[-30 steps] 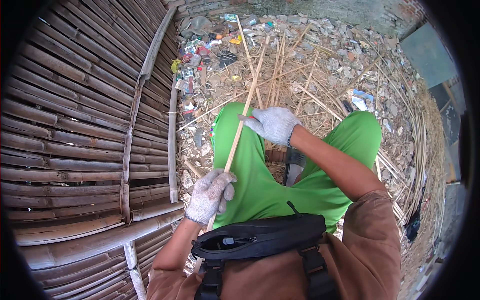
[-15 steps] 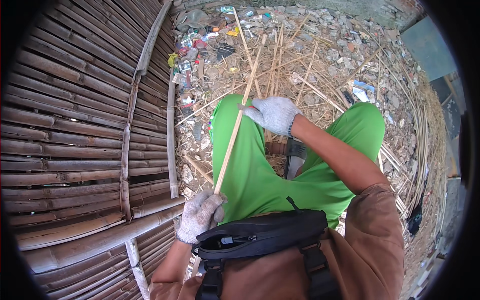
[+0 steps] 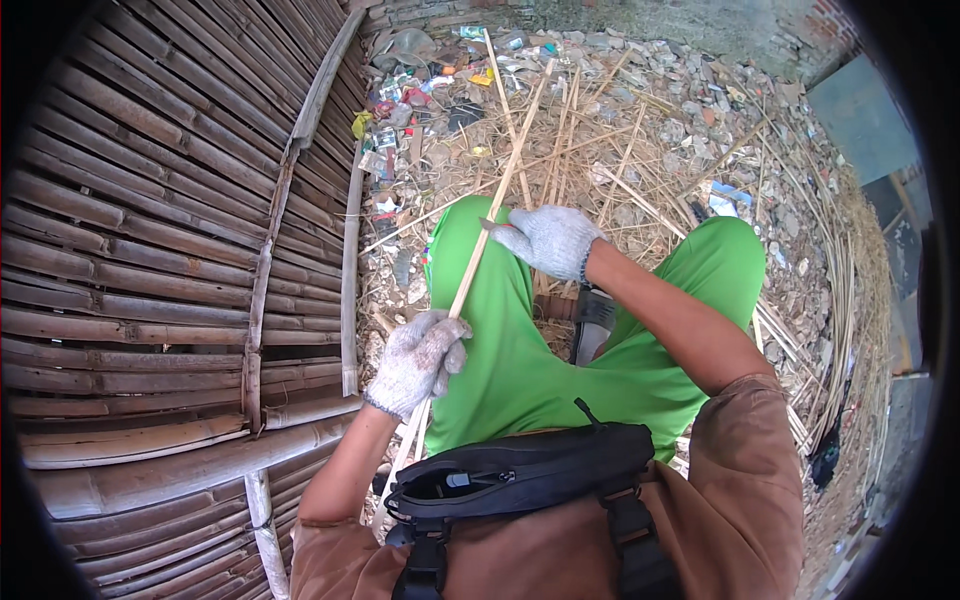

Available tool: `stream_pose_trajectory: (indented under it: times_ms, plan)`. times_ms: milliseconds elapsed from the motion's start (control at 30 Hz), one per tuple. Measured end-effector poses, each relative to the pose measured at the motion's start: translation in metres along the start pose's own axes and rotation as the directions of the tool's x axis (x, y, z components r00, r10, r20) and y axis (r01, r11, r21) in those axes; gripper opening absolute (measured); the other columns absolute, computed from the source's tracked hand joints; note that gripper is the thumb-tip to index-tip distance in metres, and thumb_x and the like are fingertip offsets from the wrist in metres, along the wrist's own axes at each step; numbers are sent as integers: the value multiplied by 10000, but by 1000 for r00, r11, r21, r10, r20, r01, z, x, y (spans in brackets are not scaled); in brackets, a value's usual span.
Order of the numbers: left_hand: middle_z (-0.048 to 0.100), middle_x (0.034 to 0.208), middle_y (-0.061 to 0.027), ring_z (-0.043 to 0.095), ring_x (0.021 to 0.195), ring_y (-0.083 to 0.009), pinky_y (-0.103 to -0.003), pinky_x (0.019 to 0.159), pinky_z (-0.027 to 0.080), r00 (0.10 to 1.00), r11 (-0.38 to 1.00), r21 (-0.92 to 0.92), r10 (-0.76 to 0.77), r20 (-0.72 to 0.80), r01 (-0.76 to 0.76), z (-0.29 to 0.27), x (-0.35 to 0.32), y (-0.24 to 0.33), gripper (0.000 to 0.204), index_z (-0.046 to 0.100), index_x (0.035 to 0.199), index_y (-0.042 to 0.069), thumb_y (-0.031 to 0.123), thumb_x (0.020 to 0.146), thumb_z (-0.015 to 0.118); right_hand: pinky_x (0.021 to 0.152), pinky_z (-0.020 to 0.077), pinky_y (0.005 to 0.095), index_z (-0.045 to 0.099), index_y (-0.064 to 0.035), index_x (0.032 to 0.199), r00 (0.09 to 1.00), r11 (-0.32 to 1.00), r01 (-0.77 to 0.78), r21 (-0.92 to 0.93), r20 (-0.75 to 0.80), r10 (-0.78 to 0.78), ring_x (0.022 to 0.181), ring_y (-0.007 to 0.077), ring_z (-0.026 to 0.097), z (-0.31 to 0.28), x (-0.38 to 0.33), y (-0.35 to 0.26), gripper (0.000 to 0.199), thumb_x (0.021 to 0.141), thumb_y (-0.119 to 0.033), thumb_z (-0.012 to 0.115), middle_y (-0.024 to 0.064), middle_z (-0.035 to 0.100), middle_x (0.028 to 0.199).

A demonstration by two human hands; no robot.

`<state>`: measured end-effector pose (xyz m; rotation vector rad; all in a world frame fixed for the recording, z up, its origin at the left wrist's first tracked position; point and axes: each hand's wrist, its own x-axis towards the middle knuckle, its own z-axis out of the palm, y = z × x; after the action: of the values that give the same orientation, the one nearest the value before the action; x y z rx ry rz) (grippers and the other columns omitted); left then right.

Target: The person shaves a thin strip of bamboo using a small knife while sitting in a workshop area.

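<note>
Right now we hold a long bamboo strip (image 3: 478, 262) with both hands. It runs from the bottom of the picture, near our black waist bag (image 3: 520, 480), up toward one o'clock, over our green trousers (image 3: 520, 350) and out above the messy ground.

Our left hand (image 3: 415, 362), in a white knit glove, is closed around the strip low down. Our right hand (image 3: 548, 240), also gloved, sits higher up at about one o'clock from the left one. It touches the strip with its fingers curled, and we think it pinches the strip, but the fingertips are partly hidden.

We think the strip is light, because it is so thin. It looks stiff along its length, yet a strip this thin will likely bend and whip if we hold only one end. Its edges may be sharp and splintery, so the gloves help. A good place to hold is where our hands are now, one low and one near the middle, set apart so the strip stays steady.

At nine o'clock stands a bamboo fence panel (image 3: 170, 250) made of flat brown slats. At twelve o'clock the ground is covered with loose bamboo sticks (image 3: 620, 150), stones and bits of coloured rubbish (image 3: 400, 100). More sticks lie at three o'clock.
</note>
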<state>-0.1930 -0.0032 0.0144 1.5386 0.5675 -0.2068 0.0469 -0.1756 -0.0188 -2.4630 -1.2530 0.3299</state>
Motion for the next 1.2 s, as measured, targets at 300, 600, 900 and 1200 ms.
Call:
stream_pose_trajectory:
  times_ms: [300, 600, 900, 1200]
  plan:
    - [622, 678, -29, 502, 412, -105, -260, 384, 383, 997, 997, 13, -82, 4, 82, -1, -21, 2, 262, 682, 1079, 19, 265, 1107, 596, 867, 585, 589, 695, -13, 1037, 998, 999, -45, 17, 52, 44, 923, 485, 746, 1, 2, 6, 752, 1098, -683, 358, 294, 758, 966]
    - [614, 668, -31, 507, 418, -104, -262, 396, 392, 990, 990, -12, -140, -28, 140, -8, -55, -8, 245, 688, 1074, 7, 239, 1104, 614, 885, 578, 596, 674, -3, 1100, 997, 1000, -28, 5, 79, 27, 964, 481, 743, 2, 3, 9, 746, 1106, -671, 341, 299, 757, 996]
    - [603, 679, -30, 530, 540, -87, -258, 491, 393, 996, 995, -35, -88, 8, 88, -22, -99, -30, 264, 693, 1122, -3, 240, 1105, 590, 890, 578, 597, 700, -35, 1150, 994, 998, -54, -23, 98, 56, 971, 485, 739, -8, -2, 2, 720, 1115, -649, 325, 288, 757, 1026]
    - [652, 774, -39, 593, 659, -103, -289, 627, 486, 999, 996, 90, -12, -39, 15, -47, -147, -73, 263, 737, 1095, -16, 206, 1091, 595, 820, 555, 608, 672, -57, 979, 997, 997, -76, 16, 29, 75, 894, 503, 717, 3, 1, 6, 681, 1103, -654, 368, 283, 726, 898]
